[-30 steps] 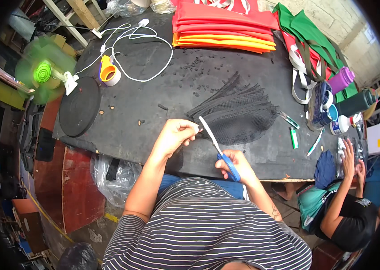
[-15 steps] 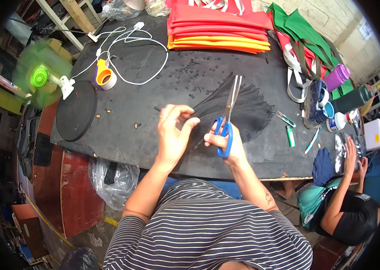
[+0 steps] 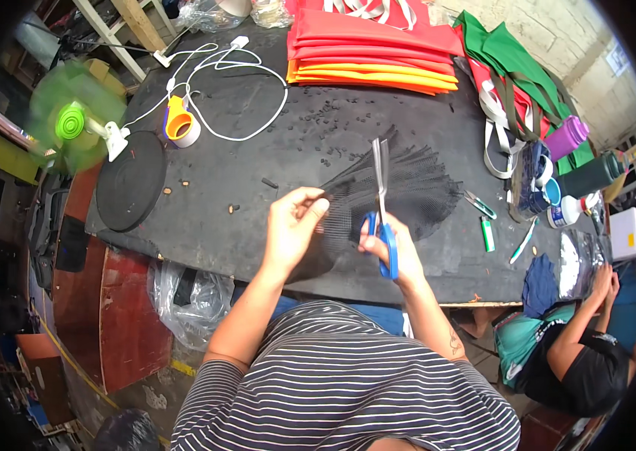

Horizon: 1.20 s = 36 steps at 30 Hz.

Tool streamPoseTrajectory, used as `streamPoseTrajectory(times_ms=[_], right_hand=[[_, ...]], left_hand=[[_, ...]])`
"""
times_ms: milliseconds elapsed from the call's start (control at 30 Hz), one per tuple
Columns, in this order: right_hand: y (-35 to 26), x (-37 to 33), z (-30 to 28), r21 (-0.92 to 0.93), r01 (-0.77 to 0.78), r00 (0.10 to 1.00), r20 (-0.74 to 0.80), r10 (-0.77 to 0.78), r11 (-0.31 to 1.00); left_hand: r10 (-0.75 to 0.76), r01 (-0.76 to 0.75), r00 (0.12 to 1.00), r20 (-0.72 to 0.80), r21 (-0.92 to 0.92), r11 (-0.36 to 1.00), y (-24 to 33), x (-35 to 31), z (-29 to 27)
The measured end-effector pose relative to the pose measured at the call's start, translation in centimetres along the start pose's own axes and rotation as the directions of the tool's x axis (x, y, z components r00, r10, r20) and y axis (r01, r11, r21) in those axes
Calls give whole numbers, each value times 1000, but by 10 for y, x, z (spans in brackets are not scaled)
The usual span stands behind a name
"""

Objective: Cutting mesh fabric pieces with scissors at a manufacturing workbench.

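Observation:
A fanned stack of black mesh pieces (image 3: 419, 192) lies on the dark table in front of me. My left hand (image 3: 291, 229) is closed in a pinch at its left edge, thumb against fingertips, on the mesh. In my right hand (image 3: 402, 255) is a pair of scissors (image 3: 388, 244) with blue handles, its fingers through the loops. Pointing away from me over the mesh, the blades look nearly together. Small black scraps (image 3: 352, 116) are scattered beyond the stack, and a longer black scrap (image 3: 270, 183) lies left of it.
Folded red and orange bags (image 3: 370, 56) are stacked at the back. Thread snips (image 3: 481, 204), a green lighter (image 3: 488, 234) and bottles (image 3: 567, 135) sit at right. A tape roll (image 3: 181, 129), white cable (image 3: 239, 139) and spinning fan (image 3: 71, 120) are left. A co-worker (image 3: 577, 353) sits lower right.
My left fingers have closed from a looser curl into a pinch at the mesh. The scissors have come nearer to me, and their blades have drawn together. The co-worker's hands have lowered.

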State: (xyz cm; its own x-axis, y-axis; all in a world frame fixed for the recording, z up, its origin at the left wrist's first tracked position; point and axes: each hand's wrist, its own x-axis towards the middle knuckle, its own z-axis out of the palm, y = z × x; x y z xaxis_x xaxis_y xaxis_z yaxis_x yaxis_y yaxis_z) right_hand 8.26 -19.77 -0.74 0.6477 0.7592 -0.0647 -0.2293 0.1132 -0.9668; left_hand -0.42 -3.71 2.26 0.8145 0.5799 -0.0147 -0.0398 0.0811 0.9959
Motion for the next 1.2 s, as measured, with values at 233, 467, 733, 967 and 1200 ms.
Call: streamPoseTrajectory(times_ms=[233,467,733,967,1200], right_hand=[[25,-19,6,-37,-219,947,233,221,975],[19,-14,17,-48,-164,971,169,170,985],[23,-10,14,-52,-215,963,152,221,975],[16,-11,17,-44,-241,963,116,244,970],[4,-6,22,11,8,997,-79,-8,1000]], left_hand=[[-20,29,993,-118,79,996,9,4,-22],[-39,52,992,-121,99,994,3,2,-25],[-59,69,994,-96,95,993,7,-1,-21],[-54,63,994,-95,93,994,7,-2,-21],[-106,101,993,53,92,991,12,-7,-2]])
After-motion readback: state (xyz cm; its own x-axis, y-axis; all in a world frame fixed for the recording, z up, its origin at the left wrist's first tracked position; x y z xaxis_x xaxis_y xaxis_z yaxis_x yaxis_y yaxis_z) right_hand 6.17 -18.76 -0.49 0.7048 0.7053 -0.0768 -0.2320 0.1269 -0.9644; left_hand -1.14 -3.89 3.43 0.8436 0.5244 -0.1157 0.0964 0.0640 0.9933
